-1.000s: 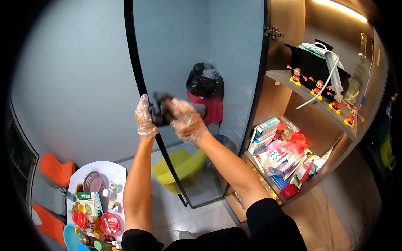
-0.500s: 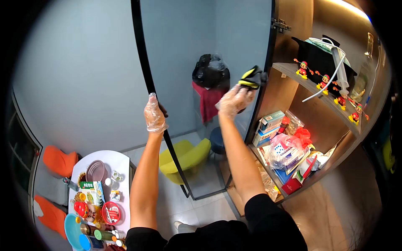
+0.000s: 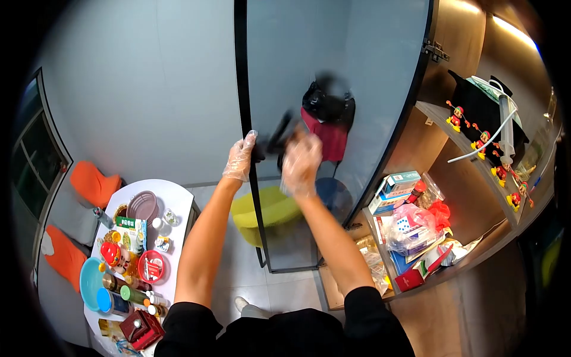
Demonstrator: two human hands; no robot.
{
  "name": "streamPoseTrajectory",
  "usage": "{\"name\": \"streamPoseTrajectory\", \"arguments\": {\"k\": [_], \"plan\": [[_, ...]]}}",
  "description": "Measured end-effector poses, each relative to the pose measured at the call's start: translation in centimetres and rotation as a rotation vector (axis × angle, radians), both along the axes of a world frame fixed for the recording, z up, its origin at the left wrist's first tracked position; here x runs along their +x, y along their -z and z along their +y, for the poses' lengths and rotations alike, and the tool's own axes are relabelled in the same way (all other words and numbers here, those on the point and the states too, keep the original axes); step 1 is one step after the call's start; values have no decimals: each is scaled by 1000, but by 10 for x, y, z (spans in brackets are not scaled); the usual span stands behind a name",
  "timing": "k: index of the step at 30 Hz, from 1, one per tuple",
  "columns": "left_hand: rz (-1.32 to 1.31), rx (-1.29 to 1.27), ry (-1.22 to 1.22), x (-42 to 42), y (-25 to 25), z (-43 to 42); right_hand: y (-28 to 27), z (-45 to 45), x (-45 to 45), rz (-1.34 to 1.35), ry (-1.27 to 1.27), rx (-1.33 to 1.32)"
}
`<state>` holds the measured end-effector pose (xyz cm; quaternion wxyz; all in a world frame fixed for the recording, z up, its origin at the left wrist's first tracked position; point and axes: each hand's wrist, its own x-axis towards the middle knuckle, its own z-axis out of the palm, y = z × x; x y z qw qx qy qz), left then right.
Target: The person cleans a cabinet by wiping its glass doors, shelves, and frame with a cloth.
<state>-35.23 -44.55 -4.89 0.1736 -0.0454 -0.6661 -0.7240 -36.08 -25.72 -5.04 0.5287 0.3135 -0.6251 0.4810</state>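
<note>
A glass cabinet door (image 3: 380,71) with a black frame (image 3: 241,65) stands open in front of me. My left hand (image 3: 240,157), in a clear plastic glove, is closed around the frame's outer edge. My right hand (image 3: 302,163), gloved the same way, grips a dark cloth (image 3: 278,135) against or close to the glass, near the left hand. Motion smears the cloth and the right fingers. Through the pane show a black plastic bag (image 3: 321,102), a dark red cloth (image 3: 326,137) and a yellow-green chair (image 3: 267,208).
On the right, the open cabinet's shelf (image 3: 440,122) bears a black pot (image 3: 476,101), a tube and several small red figures. Boxes (image 3: 395,190) and plastic bags (image 3: 413,223) fill the lower compartment. A white table (image 3: 178,190) with bottles and bowls stands left, beside orange cushions (image 3: 95,184).
My right hand has swept the cloth left and down across the pane, from near the hinge side towards my left hand. The left hand still holds the frame; the view has shifted.
</note>
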Motion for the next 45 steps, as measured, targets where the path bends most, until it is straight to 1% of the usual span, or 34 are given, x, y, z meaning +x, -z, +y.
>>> {"name": "streamPoseTrajectory", "arguments": {"k": [1,3,4,5,6,8,9,10,11,13,15,16,17,19,20,22,24,25,26,27,28,29,30,31,32,34,35,36,37,38,40,41,42,45], "plan": [[-33,67,-16,4,3,4,-48,14,5,132,435,109],[-25,42,-22,11,11,7,-128,36,-16,209,511,-32],[-19,26,-21,11,14,7,-162,48,-24,206,563,-80],[-12,35,1,5,24,5,-187,59,-36,280,557,-166],[-5,60,-2,1,29,5,-208,62,-39,284,570,-259],[2,118,-11,-3,41,6,-218,56,-36,344,607,-239],[36,129,6,-4,44,5,-205,45,-30,275,542,-159],[49,147,38,-5,51,4,-184,35,-32,389,478,-58],[64,169,70,-9,61,2,-145,26,-31,346,460,125],[69,194,76,-14,64,3,-53,0,-34,431,400,274],[9,138,28,-8,61,3,73,-13,-15,202,274,513],[-15,106,8,-5,53,3,122,-15,2,177,239,534],[-25,68,8,5,42,8,166,-8,21,38,189,616],[21,47,42,-3,53,4,198,-1,35,-131,147,677],[33,36,64,0,55,7,198,1,42,-159,153,661],[127,8,-74,5,59,19,195,13,43,-126,202,669],[165,9,-156,4,63,26,135,23,27,-32,262,542],[279,-194,-321,-4,69,23,93,27,18,6,431,521],[259,-157,-292,-5,71,23,45,31,8,64,514,415],[241,-118,-267,-7,70,25,-6,39,-3,187,610,364],[221,-80,-245,-7,69,26,-56,43,-8,165,698,334],[232,-108,-269,-5,66,26,-107,46,-15,161,715,268],[227,-82,-263,-4,64,29,-154,46,-25,270,654,141],[224,-61,-259,-2,63,31,-189,45,-38,343,675,28],[220,-44,-258,0,62,31,-209,48,-53,442,681,-48],[244,-63,-273,4,61,29,-227,45,-34,398,656,-78],[243,-61,-286,3,62,30,-215,53,-37,351,622,-32],[243,-56,-300,1,64,31,-192,60,-61,483,562,-63],[252,-73,-354,-14,81,26,-165,67,-64,407,570,-86],[239,-60,-338,-14,82,23,-131,74,-58,328,582,-109],[216,-27,-303,-12,75,25,-38,90,-54,67,719,-227],[235,-19,-293,-7,68,29,24,97,-48,-255,815,-241],[246,-19,-295,-12,76,29,68,95,-39,-353,684,-468],[274,-60,-347,-35,104,10,248,96,-56,-941,753,-534]]}}
